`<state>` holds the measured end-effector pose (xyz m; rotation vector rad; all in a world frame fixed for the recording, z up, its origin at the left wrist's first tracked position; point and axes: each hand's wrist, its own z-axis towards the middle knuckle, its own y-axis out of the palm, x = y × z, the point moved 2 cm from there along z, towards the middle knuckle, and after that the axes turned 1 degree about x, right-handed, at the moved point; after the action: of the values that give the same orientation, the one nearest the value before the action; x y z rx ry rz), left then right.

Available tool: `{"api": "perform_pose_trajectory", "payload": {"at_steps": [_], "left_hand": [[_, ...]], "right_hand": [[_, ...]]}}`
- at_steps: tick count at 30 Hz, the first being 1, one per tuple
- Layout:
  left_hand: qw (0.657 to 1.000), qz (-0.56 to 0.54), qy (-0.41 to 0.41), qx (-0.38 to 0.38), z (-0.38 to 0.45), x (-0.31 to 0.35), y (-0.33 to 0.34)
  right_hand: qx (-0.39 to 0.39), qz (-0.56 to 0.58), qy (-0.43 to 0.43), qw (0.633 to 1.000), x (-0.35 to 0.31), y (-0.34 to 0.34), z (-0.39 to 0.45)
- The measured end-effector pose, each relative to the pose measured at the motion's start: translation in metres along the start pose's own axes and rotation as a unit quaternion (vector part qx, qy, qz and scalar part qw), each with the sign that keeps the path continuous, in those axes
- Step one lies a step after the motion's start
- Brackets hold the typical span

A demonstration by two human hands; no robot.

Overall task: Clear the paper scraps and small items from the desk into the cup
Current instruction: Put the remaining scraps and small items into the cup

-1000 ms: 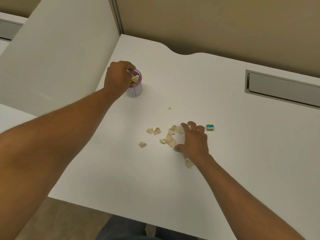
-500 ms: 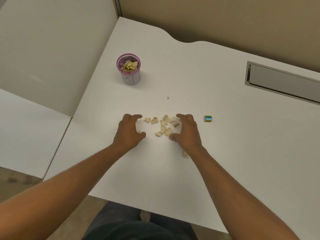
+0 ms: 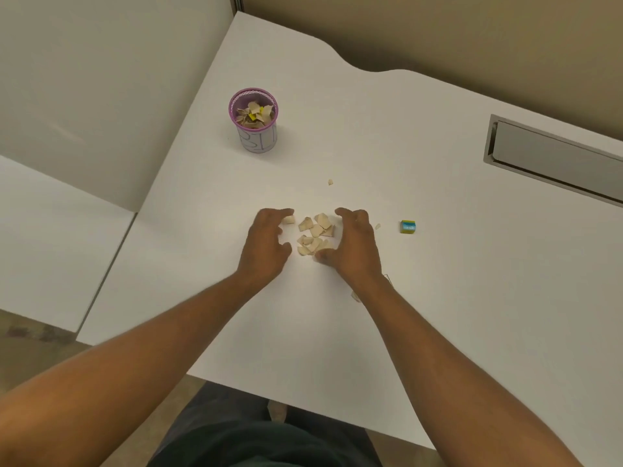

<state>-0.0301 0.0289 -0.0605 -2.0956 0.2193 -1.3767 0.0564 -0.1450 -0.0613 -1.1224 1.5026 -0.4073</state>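
Observation:
A heap of tan paper scraps (image 3: 315, 232) lies in the middle of the white desk (image 3: 438, 298). My left hand (image 3: 266, 244) is cupped on the heap's left side, its fingertips touching one scrap (image 3: 289, 219). My right hand (image 3: 354, 246) is cupped on the right side, thumb against the scraps. Both hands curve inward with fingers apart. A purple-rimmed cup (image 3: 255, 121) holding scraps and something yellow stands farther back on the left. One stray scrap (image 3: 330, 182) lies between cup and heap. A small blue-green block (image 3: 408, 227) sits right of my right hand.
Another scrap (image 3: 355, 295) peeks out beside my right wrist, and a tiny one (image 3: 378, 226) lies by my knuckles. A metal cable slot (image 3: 553, 160) is set in the desk at the back right. A white partition (image 3: 84, 96) borders the desk's left side.
My left hand left the cup and came down to the heap's left side. Both hands have closed in on the scraps, bunching them tighter.

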Motion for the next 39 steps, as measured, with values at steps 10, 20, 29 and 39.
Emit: {"api": "perform_pose_trajectory", "payload": {"at_steps": [10, 20, 29, 39], "left_hand": [[0.994, -0.043, -0.026, -0.099, 0.016, 0.005, 0.019], [0.966, 0.235, 0.101, 0.022, 0.017, -0.032, -0.022], [0.899, 0.387, 0.187, -0.088, 0.022, -0.075, -0.012], [0.893, 0.392, 0.222, -0.017, 0.024, -0.086, -0.002]], "right_hand": [[-0.054, 0.018, -0.018, 0.998, -0.019, 0.02, 0.008], [-0.057, -0.136, -0.046, 0.988, -0.03, 0.018, 0.006], [-0.081, -0.264, -0.12, 0.954, -0.052, 0.021, -0.001], [-0.055, -0.175, -0.172, 0.968, -0.031, 0.018, 0.02]]}}
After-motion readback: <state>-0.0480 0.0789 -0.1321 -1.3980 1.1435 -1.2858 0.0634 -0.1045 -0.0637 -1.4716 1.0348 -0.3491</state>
